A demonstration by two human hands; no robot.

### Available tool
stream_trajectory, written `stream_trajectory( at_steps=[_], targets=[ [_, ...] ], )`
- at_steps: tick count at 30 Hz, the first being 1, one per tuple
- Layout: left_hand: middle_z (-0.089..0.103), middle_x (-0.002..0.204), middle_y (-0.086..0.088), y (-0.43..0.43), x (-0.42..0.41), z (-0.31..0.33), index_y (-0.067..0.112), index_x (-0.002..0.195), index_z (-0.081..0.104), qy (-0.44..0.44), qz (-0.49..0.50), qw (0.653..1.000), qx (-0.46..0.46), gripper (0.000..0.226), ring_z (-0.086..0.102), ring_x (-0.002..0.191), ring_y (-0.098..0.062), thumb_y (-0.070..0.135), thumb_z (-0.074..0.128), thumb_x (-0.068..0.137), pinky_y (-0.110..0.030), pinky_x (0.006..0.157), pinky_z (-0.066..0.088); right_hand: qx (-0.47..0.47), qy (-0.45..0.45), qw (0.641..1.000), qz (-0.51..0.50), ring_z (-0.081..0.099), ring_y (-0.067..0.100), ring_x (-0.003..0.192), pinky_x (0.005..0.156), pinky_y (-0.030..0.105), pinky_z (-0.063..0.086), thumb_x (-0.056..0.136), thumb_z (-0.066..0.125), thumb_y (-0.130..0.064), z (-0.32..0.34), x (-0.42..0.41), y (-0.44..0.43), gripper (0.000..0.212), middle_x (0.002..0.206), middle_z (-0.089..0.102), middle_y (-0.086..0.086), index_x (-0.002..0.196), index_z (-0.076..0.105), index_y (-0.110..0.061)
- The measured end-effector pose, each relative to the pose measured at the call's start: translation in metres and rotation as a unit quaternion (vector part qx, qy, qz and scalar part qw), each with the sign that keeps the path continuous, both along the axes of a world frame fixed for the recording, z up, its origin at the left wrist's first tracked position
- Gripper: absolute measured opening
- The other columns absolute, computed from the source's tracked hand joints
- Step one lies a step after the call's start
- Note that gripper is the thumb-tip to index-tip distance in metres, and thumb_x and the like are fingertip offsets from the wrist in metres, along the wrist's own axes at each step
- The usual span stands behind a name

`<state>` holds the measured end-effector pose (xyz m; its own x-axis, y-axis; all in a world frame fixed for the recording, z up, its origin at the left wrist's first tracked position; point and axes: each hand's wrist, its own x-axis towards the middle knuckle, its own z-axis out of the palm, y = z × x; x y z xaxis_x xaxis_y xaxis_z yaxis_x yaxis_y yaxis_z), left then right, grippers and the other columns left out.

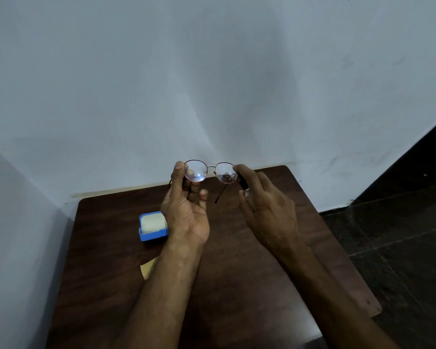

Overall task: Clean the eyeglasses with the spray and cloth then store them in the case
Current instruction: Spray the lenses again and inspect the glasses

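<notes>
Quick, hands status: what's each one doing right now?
Left hand: pinches the eyeglasses by one lens rim.
Right hand: grips the spray bottle, forefinger on top, beside the other lens.

We note a dark wooden table point(237, 298) with a grained, slightly glossy top and a rounded far-right corner, set into a room corner. Its far edge lies against the back wall point(212, 71), which is pale blue-grey and plain, with a few faint scuff marks point(347, 61) toward the upper right. A side wall point(15, 222) of the same colour runs along the table's left. To the right of the table we see a dark tiled floor point(400, 260), with a dark band point(413, 159) at the wall's foot there.
</notes>
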<state>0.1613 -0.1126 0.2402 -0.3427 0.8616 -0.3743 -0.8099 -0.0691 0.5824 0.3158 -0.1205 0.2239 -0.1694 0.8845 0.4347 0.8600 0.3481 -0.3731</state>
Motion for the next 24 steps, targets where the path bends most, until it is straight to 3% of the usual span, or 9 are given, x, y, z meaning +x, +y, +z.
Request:
stream_trajectory(
  at_steps=[6, 10, 17, 24],
  targets=[
    [0.071, 0.082, 0.007, -0.001, 0.004, 0.000, 0.023, 0.095, 0.074, 0.001, -0.006, 1.000, -0.002, 0.012, 0.066, 0.071, -0.006, 0.031, 0.080, 0.090, -0.022, 0.060, 0.047, 0.001, -0.021, 1.000, -0.015, 0.064, 0.019, 0.093, 0.058, 0.043, 0.058, 0.099, 0.059, -0.025, 0.002, 0.000, 0.002, 0.067, 0.118, 0.056, -0.008, 0.155, 0.027, -0.044],
    [0.070, 0.081, 0.007, -0.002, 0.009, -0.002, 0.023, 0.092, 0.074, -0.003, -0.014, 1.000, 0.000, 0.009, 0.065, 0.068, -0.005, 0.030, 0.079, 0.091, -0.021, 0.059, 0.045, 0.019, -0.040, 0.998, -0.046, 0.064, 0.023, 0.084, 0.053, 0.041, 0.055, 0.100, 0.061, -0.025, 0.005, 0.002, 0.008, 0.060, 0.111, 0.057, -0.005, 0.150, 0.033, -0.041],
    [0.071, 0.080, 0.007, -0.001, 0.014, -0.003, 0.023, 0.088, 0.075, -0.004, -0.012, 1.000, -0.003, 0.007, 0.068, 0.070, -0.006, 0.028, 0.078, 0.092, -0.022, 0.058, 0.045, 0.007, -0.013, 1.000, 0.028, 0.068, 0.020, 0.092, 0.058, 0.043, 0.058, 0.096, 0.063, -0.022, 0.003, 0.004, 0.002, 0.069, 0.122, 0.057, -0.011, 0.151, 0.029, -0.046],
    [0.071, 0.079, 0.007, 0.001, 0.012, -0.003, 0.022, 0.090, 0.075, -0.011, -0.011, 1.000, -0.003, 0.007, 0.067, 0.068, -0.006, 0.027, 0.079, 0.091, -0.021, 0.055, 0.046, -0.004, 0.026, 1.000, -0.003, 0.068, 0.019, 0.091, 0.060, 0.043, 0.058, 0.099, 0.062, -0.026, -0.005, 0.012, 0.001, 0.065, 0.123, 0.056, -0.011, 0.152, 0.030, -0.046]
  ],
)
